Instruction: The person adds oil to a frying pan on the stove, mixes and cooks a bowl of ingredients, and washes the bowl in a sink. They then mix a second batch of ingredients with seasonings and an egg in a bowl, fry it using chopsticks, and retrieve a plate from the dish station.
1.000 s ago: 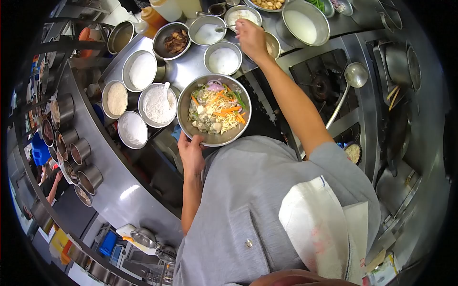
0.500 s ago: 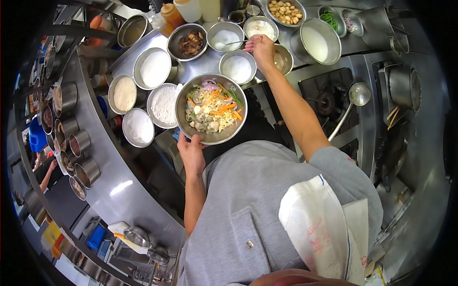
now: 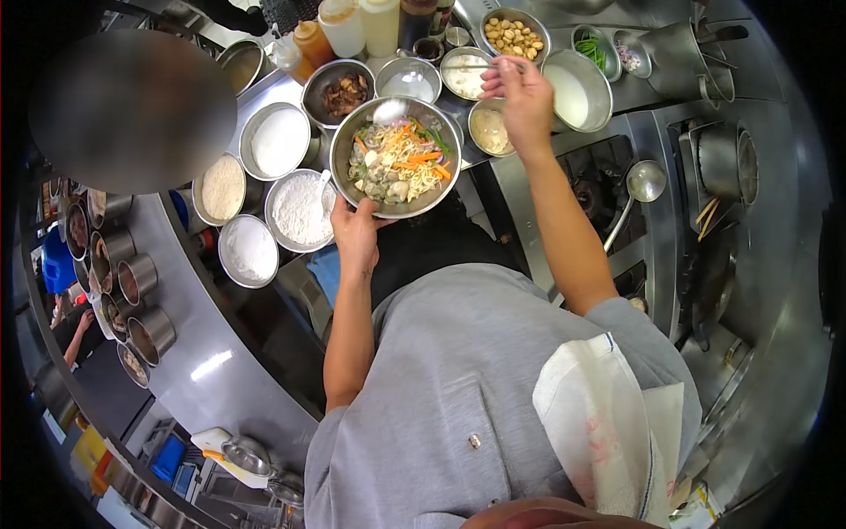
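My left hand (image 3: pixel 355 231) grips the near left rim of a large metal bowl (image 3: pixel 340 150), with its thumb over the edge. Inside the bowl lie noodles or sprouts, carrot strips (image 3: pixel 417 160), green and purple vegetables and pale greyish lumps (image 3: pixel 386 187). My right hand (image 3: pixel 522 99) is closed on the handle of a thin metal spoon, held above the bowls at the back. A white blurred patch, maybe the spoon's load, shows at the mixing bowl's far rim. Behind it stands a bowl of white granules (image 3: pixel 410 85).
Bowls of white powder (image 3: pixel 302 210), brown pieces (image 3: pixel 345 93) and peeled nuts or cloves (image 3: pixel 513 37) surround the mixing bowl. A pot of white liquid (image 3: pixel 571 95) stands right, near a ladle (image 3: pixel 646 181) on the stove. Squeeze bottles (image 3: pixel 342 26) stand behind. A blurred person (image 3: pixel 132 110) is upper left.
The mixing bowl and my left hand have moved up towards the back bowls. My right hand has shifted right, away from the white granules, still with the spoon.
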A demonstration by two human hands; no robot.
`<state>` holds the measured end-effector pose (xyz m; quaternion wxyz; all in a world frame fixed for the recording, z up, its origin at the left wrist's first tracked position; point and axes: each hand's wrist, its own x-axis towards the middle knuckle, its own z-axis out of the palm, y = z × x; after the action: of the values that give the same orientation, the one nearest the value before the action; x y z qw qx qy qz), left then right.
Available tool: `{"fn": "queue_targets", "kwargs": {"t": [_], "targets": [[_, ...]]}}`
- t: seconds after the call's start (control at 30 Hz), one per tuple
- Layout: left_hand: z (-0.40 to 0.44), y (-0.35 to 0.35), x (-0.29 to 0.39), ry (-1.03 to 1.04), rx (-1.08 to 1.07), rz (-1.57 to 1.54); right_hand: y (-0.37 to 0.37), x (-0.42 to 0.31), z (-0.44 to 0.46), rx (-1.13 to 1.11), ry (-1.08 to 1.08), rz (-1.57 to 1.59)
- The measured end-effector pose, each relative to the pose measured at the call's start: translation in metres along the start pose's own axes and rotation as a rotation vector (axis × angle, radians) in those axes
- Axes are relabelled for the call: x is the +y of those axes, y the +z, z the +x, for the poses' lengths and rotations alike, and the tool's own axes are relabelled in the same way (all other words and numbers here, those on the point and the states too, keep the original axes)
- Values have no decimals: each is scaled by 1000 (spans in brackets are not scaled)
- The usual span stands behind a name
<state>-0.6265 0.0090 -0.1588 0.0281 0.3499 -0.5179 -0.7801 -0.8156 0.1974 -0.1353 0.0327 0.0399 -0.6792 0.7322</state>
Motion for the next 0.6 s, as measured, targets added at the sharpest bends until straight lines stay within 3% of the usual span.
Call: {"fn": "queue_targets", "kwargs": {"t": [0.1,0.2,0.3,0.37,0.6], "targets": [[6,0,-4,20,-60,-33,16,46,18,-36,34,-227],[-11,-6,2,26,25,47,31,114,24,-58,169,-243],[-24,-20,3,11,26,89,37,133,22,-24,252,-188],[-28,-26,5,7,14,132,35,126,21,86,355,-3],[-3,-25,6,-4,-90,101,-13,12,0,73,204,219]]}}
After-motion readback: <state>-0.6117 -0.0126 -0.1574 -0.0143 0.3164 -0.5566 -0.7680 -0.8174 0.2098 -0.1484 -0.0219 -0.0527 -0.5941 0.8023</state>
